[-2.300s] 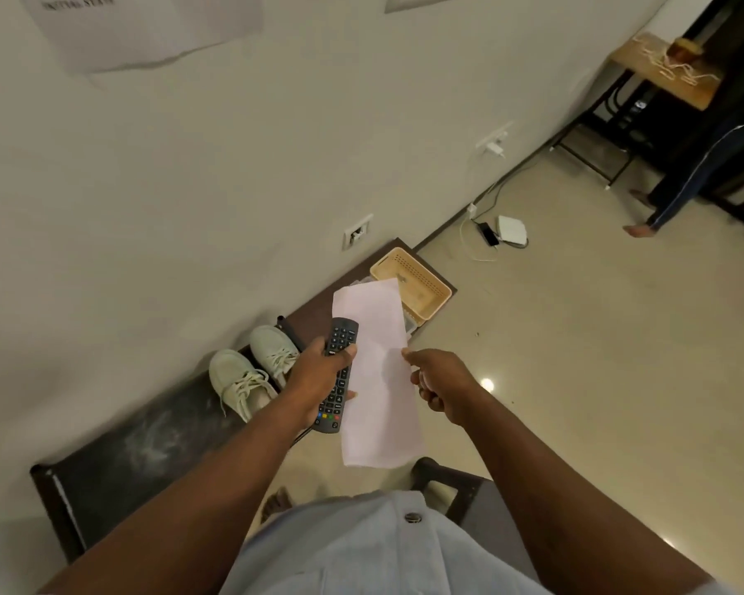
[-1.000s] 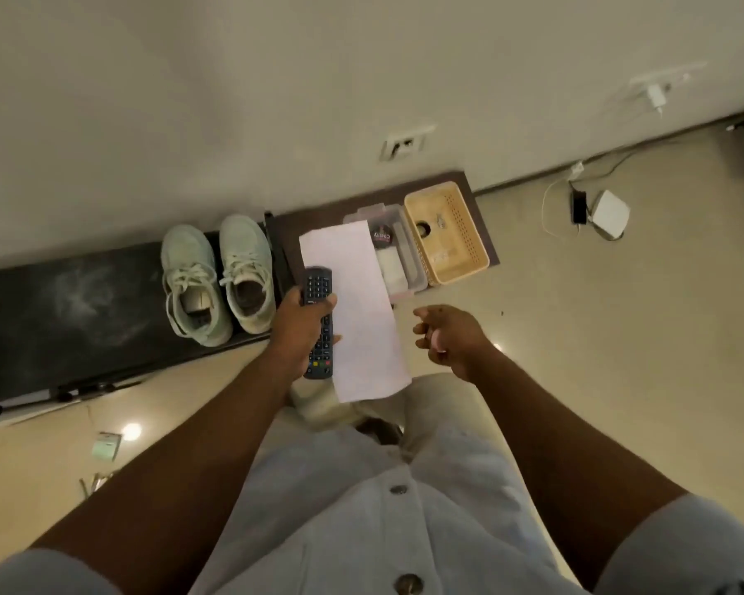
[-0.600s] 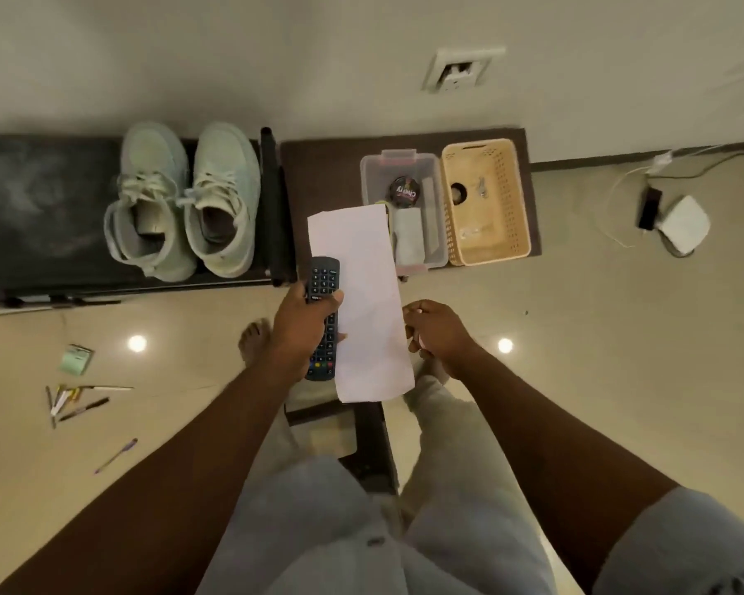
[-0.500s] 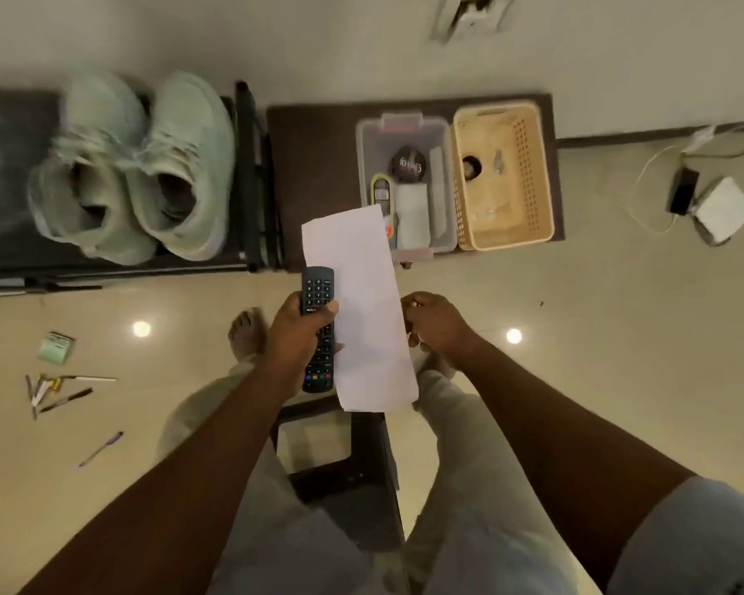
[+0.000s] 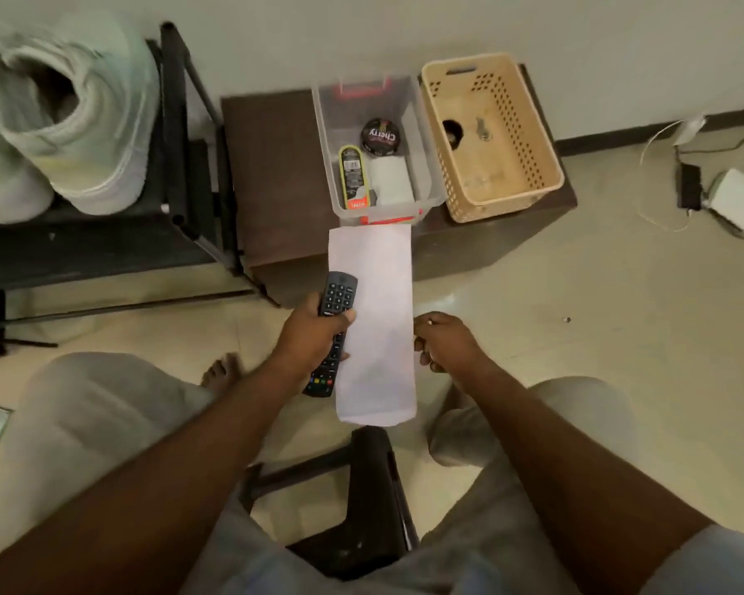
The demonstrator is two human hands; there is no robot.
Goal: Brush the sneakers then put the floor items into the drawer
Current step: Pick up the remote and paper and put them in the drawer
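Gripped in left hand [image 5: 314,337]: remote [image 5: 338,302] and paper [image 5: 379,294]; right hand [image 5: 445,343] curled beside paper, grip unclear. Stowing judged unfinished.

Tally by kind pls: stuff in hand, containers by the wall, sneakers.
remote: 1
paper: 1
containers: 2, clear bin and basket
sneakers: 2
total: 6

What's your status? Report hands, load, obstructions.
Left hand grips remote. Right hand at edge of paper, grip unclear. Clear bin and basket sit on low cabinet ahead.
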